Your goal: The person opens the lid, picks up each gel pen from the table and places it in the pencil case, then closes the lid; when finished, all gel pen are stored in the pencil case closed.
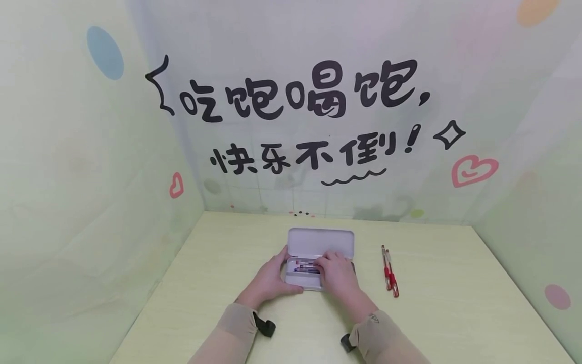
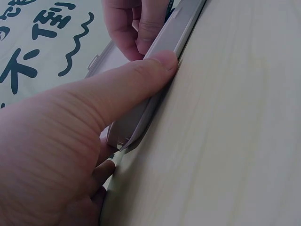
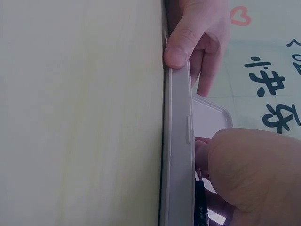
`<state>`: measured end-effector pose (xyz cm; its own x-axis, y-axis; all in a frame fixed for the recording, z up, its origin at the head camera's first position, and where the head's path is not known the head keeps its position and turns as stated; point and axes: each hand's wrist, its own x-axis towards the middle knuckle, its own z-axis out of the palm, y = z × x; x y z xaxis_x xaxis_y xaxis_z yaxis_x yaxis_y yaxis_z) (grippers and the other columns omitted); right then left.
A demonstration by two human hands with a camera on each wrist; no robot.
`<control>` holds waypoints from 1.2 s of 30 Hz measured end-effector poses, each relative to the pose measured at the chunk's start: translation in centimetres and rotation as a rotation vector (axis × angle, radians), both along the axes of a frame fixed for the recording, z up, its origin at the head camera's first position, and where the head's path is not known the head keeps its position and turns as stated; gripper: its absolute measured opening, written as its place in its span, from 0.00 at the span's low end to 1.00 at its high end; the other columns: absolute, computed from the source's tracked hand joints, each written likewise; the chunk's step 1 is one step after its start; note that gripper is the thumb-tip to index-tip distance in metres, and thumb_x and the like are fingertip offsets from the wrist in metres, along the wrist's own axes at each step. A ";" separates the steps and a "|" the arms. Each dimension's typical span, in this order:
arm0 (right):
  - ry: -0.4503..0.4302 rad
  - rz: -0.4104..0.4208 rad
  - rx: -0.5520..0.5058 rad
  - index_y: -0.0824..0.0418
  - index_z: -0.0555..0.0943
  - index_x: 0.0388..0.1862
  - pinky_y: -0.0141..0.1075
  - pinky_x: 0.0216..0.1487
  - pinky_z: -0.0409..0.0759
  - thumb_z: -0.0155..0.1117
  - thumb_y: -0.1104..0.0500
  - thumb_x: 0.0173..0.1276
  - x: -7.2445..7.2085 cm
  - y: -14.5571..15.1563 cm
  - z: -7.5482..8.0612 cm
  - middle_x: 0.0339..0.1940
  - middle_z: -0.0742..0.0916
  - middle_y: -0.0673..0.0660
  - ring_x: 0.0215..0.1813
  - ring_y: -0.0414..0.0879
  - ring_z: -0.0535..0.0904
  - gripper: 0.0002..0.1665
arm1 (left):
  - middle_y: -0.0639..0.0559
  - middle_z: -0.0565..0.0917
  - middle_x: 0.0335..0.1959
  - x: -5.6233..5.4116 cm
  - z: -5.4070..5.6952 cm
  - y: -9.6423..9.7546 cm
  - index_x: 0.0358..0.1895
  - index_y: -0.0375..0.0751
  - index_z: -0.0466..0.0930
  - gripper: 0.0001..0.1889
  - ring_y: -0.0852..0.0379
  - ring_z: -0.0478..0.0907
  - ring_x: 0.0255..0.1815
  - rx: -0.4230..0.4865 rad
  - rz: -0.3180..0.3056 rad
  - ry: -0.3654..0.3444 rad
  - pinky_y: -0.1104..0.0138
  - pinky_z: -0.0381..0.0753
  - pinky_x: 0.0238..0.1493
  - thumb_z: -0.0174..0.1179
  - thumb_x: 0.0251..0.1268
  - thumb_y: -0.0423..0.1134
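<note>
Pale grey and open, the pencil case (image 1: 320, 243) lay near the middle of the back edge of the desk (image 1: 191, 288). The left hand (image 1: 271, 278) gripped the case's left end. The right hand (image 1: 338, 275) reached over the pens inside (image 1: 307, 270); I couldn't tell if it pinched one. Two red pens (image 1: 393, 278) lay nearer the right edge.

Smooth metal-looking case (image 1: 321, 243); matt wood-grain table (image 1: 454, 303); cloth sleeves (image 1: 234, 328); plastic pens (image 1: 393, 278).
</note>
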<state>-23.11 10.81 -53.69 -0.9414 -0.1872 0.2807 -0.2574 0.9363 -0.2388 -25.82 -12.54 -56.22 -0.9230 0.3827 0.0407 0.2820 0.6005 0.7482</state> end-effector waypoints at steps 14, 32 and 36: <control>0.073 0.030 -0.120 0.52 0.92 0.48 0.52 0.56 0.87 0.74 0.59 0.76 0.2 0.6 0.3 0.45 0.90 0.52 0.50 0.53 0.83 0.05 | 0.48 0.72 0.86 -0.2 0.0 0.0 0.93 0.50 0.47 0.75 0.38 0.66 0.87 -0.004 0.004 0.002 0.39 0.68 0.87 0.89 0.44 0.61; 0.116 -0.123 -0.345 0.59 0.90 0.57 0.61 0.65 0.87 0.70 0.57 0.79 1.3 6.6 -0.2 0.53 0.92 0.61 0.59 0.63 0.85 0.13 | 0.48 0.71 0.86 -0.1 -0.1 0.2 0.93 0.53 0.47 0.76 0.37 0.66 0.87 -0.018 0.031 -0.007 0.39 0.66 0.88 0.90 0.41 0.60; 0.096 -0.179 -0.368 0.60 0.88 0.62 0.65 0.68 0.83 0.67 0.56 0.81 1.8 8.7 -0.5 0.56 0.91 0.62 0.63 0.66 0.84 0.16 | 0.46 0.70 0.87 -0.1 -0.1 0.2 0.93 0.53 0.46 0.76 0.37 0.66 0.88 -0.018 0.031 -0.010 0.39 0.66 0.88 0.89 0.42 0.61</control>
